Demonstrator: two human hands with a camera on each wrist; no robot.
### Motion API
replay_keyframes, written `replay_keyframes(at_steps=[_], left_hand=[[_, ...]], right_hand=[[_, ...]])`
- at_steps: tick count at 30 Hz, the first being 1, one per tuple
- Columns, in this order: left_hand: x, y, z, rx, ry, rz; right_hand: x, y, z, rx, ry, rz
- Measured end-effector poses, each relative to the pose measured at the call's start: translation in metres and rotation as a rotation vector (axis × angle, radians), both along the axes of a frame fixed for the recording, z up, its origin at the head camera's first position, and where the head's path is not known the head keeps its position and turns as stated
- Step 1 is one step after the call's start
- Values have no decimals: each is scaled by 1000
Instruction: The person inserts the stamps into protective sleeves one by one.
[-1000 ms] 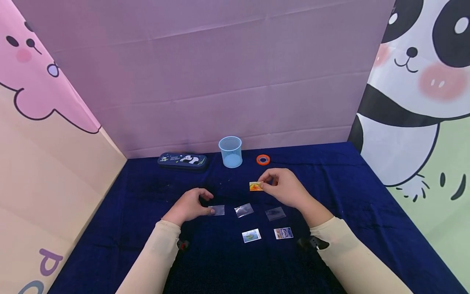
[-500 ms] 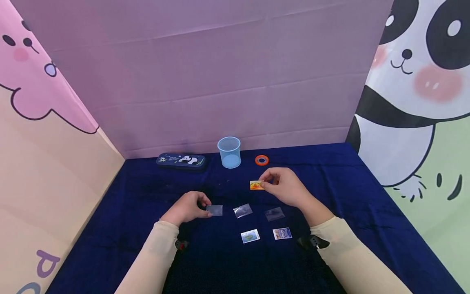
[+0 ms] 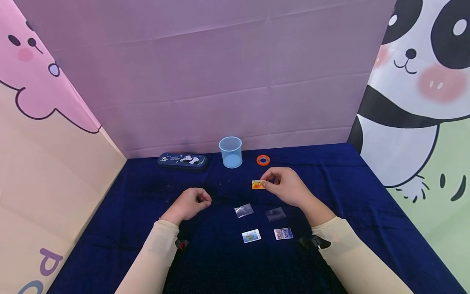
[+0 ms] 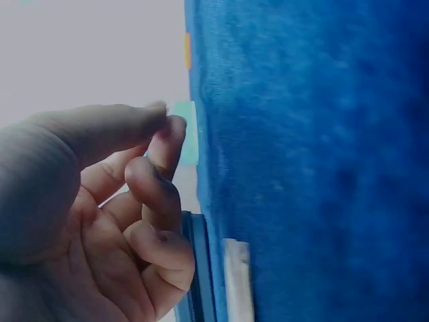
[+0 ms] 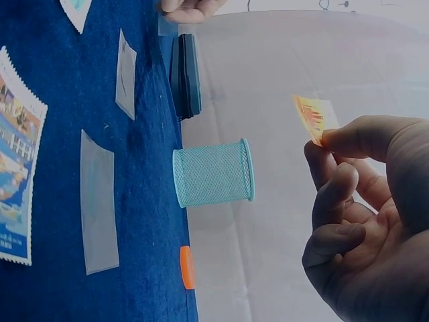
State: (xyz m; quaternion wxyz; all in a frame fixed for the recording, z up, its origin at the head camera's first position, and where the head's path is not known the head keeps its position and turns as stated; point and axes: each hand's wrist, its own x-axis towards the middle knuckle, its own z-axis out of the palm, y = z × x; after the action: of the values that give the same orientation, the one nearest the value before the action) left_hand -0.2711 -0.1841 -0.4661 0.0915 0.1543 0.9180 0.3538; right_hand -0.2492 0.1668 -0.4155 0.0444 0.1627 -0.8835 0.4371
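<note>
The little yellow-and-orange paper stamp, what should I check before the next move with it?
1. Little yellow-and-orange paper stamp pinched by the right hand: ok.
2. Clear, thin plastic sleeve at the left hand's fingertips, seen from the right wrist: ok.
3. Sleeve's mouth spread open: cannot tell.
4. Stamp and sleeve brought together: not ok, they're apart.
5. Light-blue, round mesh cup standing upright: ok.

Purple "d" [image 3: 51,254] on left wall [image 3: 55,183]; case [image 3: 182,162] lettering [image 3: 174,158] illegible.
</note>
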Motion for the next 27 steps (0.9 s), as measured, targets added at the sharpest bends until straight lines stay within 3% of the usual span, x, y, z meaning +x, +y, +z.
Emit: replay_keyframes(at_steps=[11, 27], left_hand=[[7, 4, 25, 170, 91, 57], [17, 29, 58, 270, 271, 137]], right_hand=[[1, 1, 3, -10, -8, -25], [8, -1, 13, -74, 35, -67]])
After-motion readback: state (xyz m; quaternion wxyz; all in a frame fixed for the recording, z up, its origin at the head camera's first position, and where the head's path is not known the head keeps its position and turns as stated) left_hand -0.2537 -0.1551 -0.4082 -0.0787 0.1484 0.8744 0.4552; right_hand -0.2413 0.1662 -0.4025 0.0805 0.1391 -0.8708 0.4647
